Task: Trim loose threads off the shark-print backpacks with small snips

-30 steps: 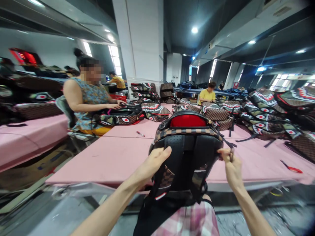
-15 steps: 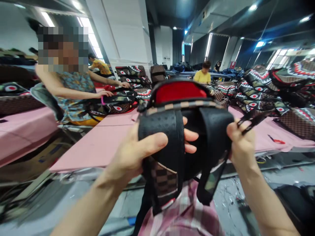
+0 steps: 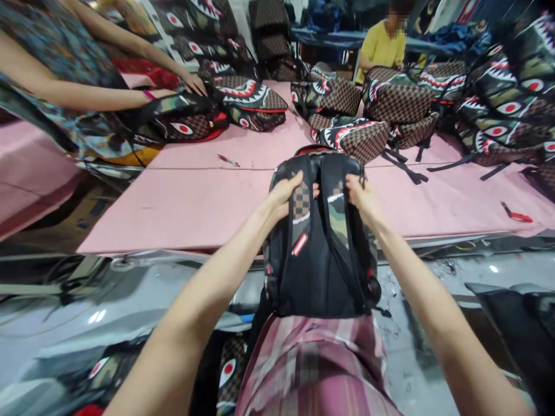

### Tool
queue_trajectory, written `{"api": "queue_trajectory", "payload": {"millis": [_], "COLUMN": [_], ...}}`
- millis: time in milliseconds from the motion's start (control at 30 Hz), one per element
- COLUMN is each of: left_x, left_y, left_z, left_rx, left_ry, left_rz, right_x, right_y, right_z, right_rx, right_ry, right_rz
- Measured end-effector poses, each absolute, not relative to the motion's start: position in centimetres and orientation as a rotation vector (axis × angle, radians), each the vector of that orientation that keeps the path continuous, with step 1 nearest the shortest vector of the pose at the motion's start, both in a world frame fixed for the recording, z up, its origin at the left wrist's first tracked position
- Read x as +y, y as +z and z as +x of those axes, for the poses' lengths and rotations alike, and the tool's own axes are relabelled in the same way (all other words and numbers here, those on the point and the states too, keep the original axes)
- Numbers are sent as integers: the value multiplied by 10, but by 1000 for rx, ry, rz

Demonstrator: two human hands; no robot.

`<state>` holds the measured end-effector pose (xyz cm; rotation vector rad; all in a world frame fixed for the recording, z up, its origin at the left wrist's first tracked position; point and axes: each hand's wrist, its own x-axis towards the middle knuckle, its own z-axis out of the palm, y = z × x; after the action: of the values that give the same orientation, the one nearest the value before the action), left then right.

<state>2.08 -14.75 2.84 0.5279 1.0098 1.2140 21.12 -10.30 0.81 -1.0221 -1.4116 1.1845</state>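
A black backpack [image 3: 321,283] leans upright between my lap and the table's front edge, its back panel and two shoulder straps facing me. My left hand [image 3: 282,197] is closed around the left shoulder strap [image 3: 300,207], which has a brown check patch and a small red label. On the other side, my right hand [image 3: 362,200] grips the outer edge of the right strap [image 3: 338,216], which shows a camouflage patch. The bag's front side is hidden from me.
A pink-covered table [image 3: 203,208] runs across in front. On it are a red pen-like item [image 3: 228,160], red-handled snips [image 3: 517,214] and piles of shark-face backpacks [image 3: 403,101]. At left, a co-worker's hand [image 3: 196,84] rests on another backpack [image 3: 182,124]. More bags lie below.
The backpack has gone down and away from me, from near my face to my lap. Both hands now hold the straps further from the camera, and the view has tilted downward.
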Motion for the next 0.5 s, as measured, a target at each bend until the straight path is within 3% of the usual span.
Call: {"api": "queue_trajectory", "payload": {"millis": [167, 500], "left_x": [-184, -190], "left_y": [-63, -79], "left_z": [21, 15], "left_rx": [951, 831], "left_ry": [1102, 1033], "left_rz": [355, 350], "right_x": [-138, -145], "right_y": [-78, -82], "right_z": [214, 222], "right_rx": [-1396, -913], "right_ry": [1455, 1821], "right_rz": [-1159, -1203]}}
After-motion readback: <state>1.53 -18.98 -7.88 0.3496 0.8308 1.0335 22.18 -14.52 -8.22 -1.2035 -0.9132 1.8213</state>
